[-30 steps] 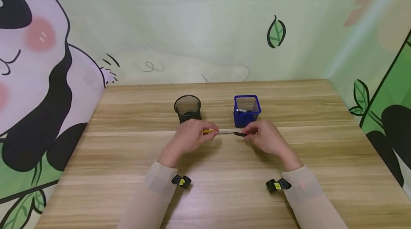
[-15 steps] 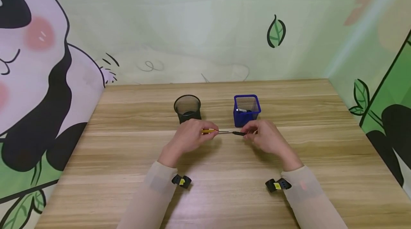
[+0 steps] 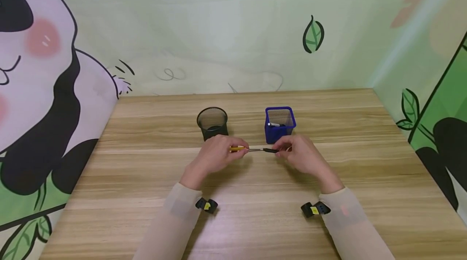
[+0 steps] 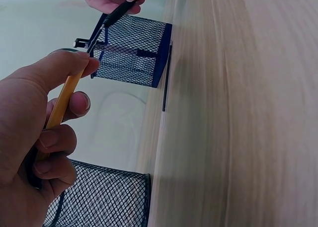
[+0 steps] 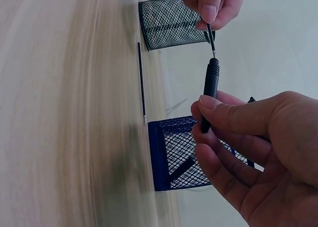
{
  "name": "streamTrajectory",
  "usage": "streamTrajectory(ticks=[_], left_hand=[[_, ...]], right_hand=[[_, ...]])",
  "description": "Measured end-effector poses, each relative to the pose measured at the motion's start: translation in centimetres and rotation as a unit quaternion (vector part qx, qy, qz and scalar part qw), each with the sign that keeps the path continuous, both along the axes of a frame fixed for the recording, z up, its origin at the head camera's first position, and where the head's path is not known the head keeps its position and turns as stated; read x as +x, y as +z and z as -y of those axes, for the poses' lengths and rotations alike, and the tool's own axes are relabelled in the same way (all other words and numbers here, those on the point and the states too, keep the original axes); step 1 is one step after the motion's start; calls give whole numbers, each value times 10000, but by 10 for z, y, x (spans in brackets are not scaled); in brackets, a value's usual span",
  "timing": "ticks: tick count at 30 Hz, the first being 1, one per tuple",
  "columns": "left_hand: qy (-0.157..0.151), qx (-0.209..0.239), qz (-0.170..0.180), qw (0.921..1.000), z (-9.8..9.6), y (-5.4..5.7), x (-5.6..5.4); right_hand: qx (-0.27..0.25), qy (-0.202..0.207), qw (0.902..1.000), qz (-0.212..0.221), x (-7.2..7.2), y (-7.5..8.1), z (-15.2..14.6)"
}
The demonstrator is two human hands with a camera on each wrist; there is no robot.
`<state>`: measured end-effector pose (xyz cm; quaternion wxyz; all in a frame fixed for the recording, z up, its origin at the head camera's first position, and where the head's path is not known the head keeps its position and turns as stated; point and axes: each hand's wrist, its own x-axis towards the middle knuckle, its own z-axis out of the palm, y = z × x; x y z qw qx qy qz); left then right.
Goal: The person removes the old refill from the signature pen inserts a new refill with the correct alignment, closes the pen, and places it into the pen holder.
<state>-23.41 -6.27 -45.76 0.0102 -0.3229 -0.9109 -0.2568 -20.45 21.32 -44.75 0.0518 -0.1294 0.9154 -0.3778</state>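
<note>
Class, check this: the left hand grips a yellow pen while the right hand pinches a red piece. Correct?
Not quite: the right hand pinches a black piece, not red, as the right wrist view shows. The left hand does grip a yellow pen.

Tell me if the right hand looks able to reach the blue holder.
Likely yes: the right hand is close to the blue holder; nothing seems in the way, though the hand pinches a black barrel.

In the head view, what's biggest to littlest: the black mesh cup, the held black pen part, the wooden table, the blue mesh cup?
Wooden table
Black mesh cup, blue mesh cup: too alike to rank
Black pen part
</note>
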Motion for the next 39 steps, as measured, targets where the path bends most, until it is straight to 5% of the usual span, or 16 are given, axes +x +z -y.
streamTrajectory(ticks=[39], left_hand=[[144,-226,450,9986,-5,-1,2]], right_hand=[[5,213,9992,-347,1,1,7]])
